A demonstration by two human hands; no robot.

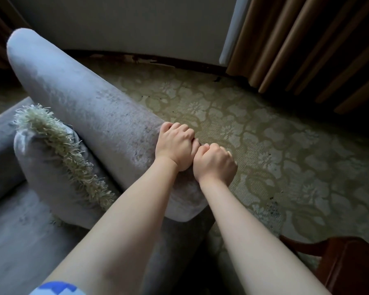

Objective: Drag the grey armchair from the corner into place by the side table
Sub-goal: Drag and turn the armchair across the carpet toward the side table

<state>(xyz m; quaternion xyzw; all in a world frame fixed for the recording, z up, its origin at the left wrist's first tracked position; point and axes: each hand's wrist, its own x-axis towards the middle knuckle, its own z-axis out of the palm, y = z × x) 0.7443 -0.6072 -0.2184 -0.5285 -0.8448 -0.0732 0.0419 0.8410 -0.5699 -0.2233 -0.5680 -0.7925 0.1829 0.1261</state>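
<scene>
Your two hands clamp the back edge of the grey armchair [90, 107], knuckles up and fingers curled over its far side. Your left hand [175, 143] sits just beside your right hand [214, 163]; the two touch at the thumbs, and both are closed on the upholstery near the right end of the backrest. Both forearms run straight out to the grip, which reads as a pull in progress or about to begin, though the picture alone cannot say which.

The armchair stands on the patterned carpet [275, 145] with bare floor showing behind its back, so it sits apart from the pale wall [126, 24] and the brown curtain [307, 43] beyond. A cushion with a shaggy fringe [60, 145] leans against the inside of the backrest.

Just off the armchair's near right corner, a piece of dark wooden furniture [345, 265] juts into view; it may be the side table, but too little shows to be sure. If it is, you appear close to done: the chair is out of the corner, and what remains is likely the final nudge and squaring-up beside it.
</scene>
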